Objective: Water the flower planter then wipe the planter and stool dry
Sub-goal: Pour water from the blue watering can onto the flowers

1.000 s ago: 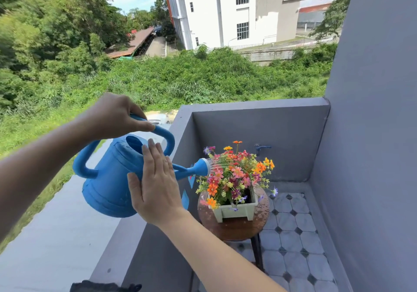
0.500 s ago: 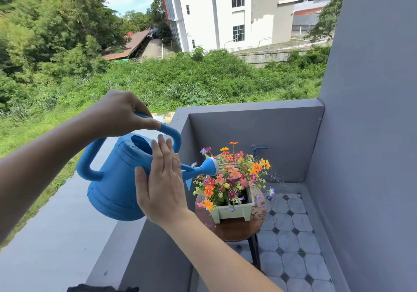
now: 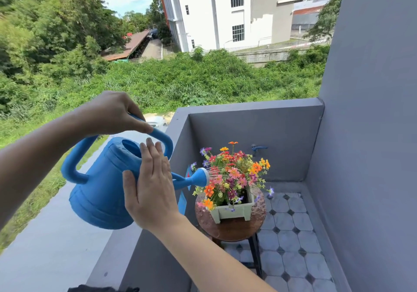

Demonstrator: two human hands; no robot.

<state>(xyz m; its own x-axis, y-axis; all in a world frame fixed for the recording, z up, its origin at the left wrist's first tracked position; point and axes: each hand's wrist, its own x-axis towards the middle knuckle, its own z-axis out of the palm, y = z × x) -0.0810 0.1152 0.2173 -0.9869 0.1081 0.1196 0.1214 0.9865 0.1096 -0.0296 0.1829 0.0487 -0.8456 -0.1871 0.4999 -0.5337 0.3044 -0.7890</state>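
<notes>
with the left hand [image 3: 112,113] clamped on the watering can [image 3: 101,192] handle and the right hand [image 3: 151,185] flat, fingers apart, against its side, spray overshooting the planter [image 3: 232,210] could further flood the stool [image 3: 230,231] beneath it.

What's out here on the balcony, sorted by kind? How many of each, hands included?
Hands: 2, left hand gripping the can's handle, right hand flat against its side
Watering can: 1
Flower planter: 1
Stool: 1
Wall tap: 1
Total: 6
</notes>
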